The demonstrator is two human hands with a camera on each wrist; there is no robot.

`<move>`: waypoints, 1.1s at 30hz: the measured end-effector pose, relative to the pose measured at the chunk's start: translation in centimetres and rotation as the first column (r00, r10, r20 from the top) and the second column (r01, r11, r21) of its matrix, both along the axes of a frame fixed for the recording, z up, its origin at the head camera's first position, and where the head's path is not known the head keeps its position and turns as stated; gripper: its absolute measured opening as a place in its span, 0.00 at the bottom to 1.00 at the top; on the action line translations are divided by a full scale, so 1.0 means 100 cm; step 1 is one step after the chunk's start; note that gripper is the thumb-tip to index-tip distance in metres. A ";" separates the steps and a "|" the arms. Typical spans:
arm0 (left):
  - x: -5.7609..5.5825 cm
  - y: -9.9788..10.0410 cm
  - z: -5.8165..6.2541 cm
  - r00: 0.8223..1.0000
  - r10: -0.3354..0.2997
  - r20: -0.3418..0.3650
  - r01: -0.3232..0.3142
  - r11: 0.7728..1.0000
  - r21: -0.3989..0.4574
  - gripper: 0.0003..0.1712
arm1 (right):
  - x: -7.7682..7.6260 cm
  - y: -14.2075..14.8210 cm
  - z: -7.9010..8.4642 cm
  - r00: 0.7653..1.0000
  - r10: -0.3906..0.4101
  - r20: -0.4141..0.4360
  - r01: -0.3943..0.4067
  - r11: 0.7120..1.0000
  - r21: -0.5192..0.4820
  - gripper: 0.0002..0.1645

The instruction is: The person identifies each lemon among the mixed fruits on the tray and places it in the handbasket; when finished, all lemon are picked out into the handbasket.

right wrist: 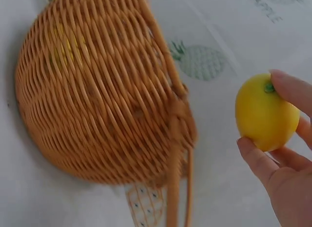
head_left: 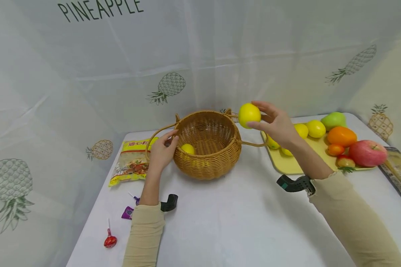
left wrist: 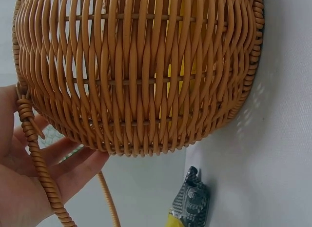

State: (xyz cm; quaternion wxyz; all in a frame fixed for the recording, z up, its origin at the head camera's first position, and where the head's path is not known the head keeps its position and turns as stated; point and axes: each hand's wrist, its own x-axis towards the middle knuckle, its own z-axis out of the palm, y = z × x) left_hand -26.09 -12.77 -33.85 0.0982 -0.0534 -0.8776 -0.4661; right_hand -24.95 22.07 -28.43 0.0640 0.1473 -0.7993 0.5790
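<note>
In the head view a round wicker basket stands at the back of the table, its two looped handles folded down to the sides. My left hand holds the basket's left rim. The left wrist view shows a wrapped wicker handle lying across that palm, with the fingers against the weave. My right hand pinches a yellow lemon between thumb and fingers, raised beside the basket's right rim. The right wrist view shows a green stem nub on this lemon. Another lemon lies inside the basket at the left.
On the right a yellow tray bears several lemons, a green fruit, an orange and a red apple. A bag of pasta lies left of the basket. A red lollipop and purple-wrapped candy lie nearer.
</note>
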 end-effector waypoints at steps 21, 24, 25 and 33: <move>0.000 0.000 0.000 1.000 -0.027 0.004 0.027 0.999 0.025 0.23 | -0.017 -0.074 -0.017 0.990 0.134 0.034 -0.135 0.991 0.001 0.23; 0.001 -0.001 0.000 1.000 -0.031 0.004 0.031 0.999 0.030 0.23 | -0.017 -0.072 -0.018 0.989 0.138 0.054 -0.134 0.989 -0.066 0.25; 0.001 -0.001 0.000 1.000 -0.029 0.004 0.029 0.999 0.030 0.23 | -0.017 -0.071 -0.018 0.988 0.140 0.059 -0.135 0.987 -0.084 0.26; 0.001 -0.001 -0.001 1.000 -0.016 0.007 0.016 1.000 0.017 0.23 | -0.012 -0.043 -0.018 0.995 0.067 0.080 -0.064 0.997 -0.036 0.30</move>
